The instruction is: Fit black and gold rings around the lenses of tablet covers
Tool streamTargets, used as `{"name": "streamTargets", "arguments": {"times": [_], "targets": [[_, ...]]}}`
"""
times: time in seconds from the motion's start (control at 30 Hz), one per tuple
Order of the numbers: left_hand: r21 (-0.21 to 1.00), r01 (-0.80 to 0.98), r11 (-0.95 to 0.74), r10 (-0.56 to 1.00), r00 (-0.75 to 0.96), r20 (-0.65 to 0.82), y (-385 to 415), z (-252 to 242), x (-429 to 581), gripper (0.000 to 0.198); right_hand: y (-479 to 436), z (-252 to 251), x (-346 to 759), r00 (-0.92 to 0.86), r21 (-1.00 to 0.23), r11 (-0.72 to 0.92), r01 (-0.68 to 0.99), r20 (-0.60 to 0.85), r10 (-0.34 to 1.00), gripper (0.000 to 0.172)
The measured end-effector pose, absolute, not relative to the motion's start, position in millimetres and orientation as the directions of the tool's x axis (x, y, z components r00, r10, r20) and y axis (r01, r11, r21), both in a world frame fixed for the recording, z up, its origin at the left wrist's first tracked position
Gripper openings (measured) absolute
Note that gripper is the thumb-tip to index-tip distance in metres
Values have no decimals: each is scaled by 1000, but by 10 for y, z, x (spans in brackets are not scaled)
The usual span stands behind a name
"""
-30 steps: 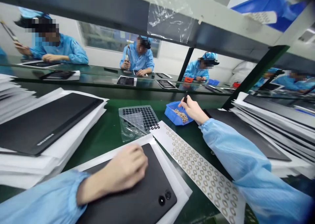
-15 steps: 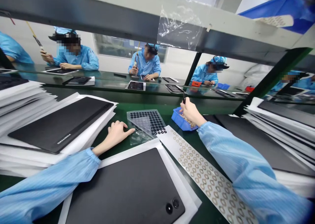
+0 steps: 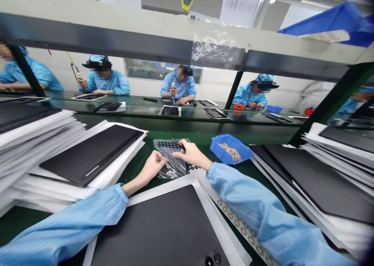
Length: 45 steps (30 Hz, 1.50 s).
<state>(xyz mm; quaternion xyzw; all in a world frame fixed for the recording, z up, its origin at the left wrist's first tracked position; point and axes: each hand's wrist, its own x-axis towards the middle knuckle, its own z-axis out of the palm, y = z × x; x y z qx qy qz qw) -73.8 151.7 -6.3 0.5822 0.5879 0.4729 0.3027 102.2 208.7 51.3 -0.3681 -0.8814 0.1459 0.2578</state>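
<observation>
My left hand (image 3: 152, 166) is closed in a pinch at the near left edge of a clear plastic film (image 3: 174, 171). The film lies folded over a sheet of black ring stickers (image 3: 167, 144). My right hand (image 3: 193, 155) grips a slim black pen-like tool (image 3: 177, 143) above that sheet; its tip is too small to make out. In front of me a black tablet back cover (image 3: 152, 227) with two camera lenses lies on white paper. A strip of tan ring stickers (image 3: 245, 229) runs partly under my right sleeve.
A blue bin (image 3: 217, 151) of small tan rings stands right of my hands. Stacked covers with paper sheets rise at left (image 3: 99, 151) and right (image 3: 327, 180). A shelf (image 3: 117, 39) crosses overhead, and several co-workers sit beyond the bench.
My right hand has moved left from the blue bin to the black sticker sheet, with the tool. My left hand has shifted right and its spread fingers have closed at the film.
</observation>
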Motion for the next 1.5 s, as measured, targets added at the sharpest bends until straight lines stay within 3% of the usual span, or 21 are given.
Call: {"name": "streamTargets", "arguments": {"times": [0.13,0.23,0.43,0.73,1.0,1.07,1.17,1.23,1.33,1.43,1.5], "targets": [[959,217,-181,967,-138,214,1523,-117,-708,36,2136,335,951,-599,-354,730,585,418,683,12],[968,146,-204,967,-124,223,1545,-172,-718,40,2056,262,914,-674,-306,802,512,435,597,20],[968,122,-220,969,-87,232,1565,-256,-730,41,2010,191,846,-719,-325,846,422,449,531,10],[956,197,-217,968,-87,237,1517,-194,-689,34,1997,227,850,-660,-427,768,477,403,634,16],[877,438,-199,938,-175,300,1469,-92,-709,30,1909,644,1088,-566,-610,605,512,291,772,15],[858,485,-169,921,-233,313,1415,-8,-729,32,1677,760,1308,-613,-572,661,486,316,724,12],[843,510,-168,900,-270,343,1270,158,-683,31,1131,739,1740,-696,-344,837,425,468,545,11],[813,522,-258,908,-155,389,1120,265,-579,25,708,599,2014,-729,-236,881,410,496,472,12],[728,500,-470,883,249,398,827,356,-351,11,206,303,2294,-784,-45,930,364,524,332,14],[687,429,-587,760,584,285,582,325,-145,7,32,62,2388,-793,59,952,300,571,215,16],[685,415,-599,704,680,203,506,265,-75,6,55,-8,2377,-803,81,956,281,566,188,17]]}}
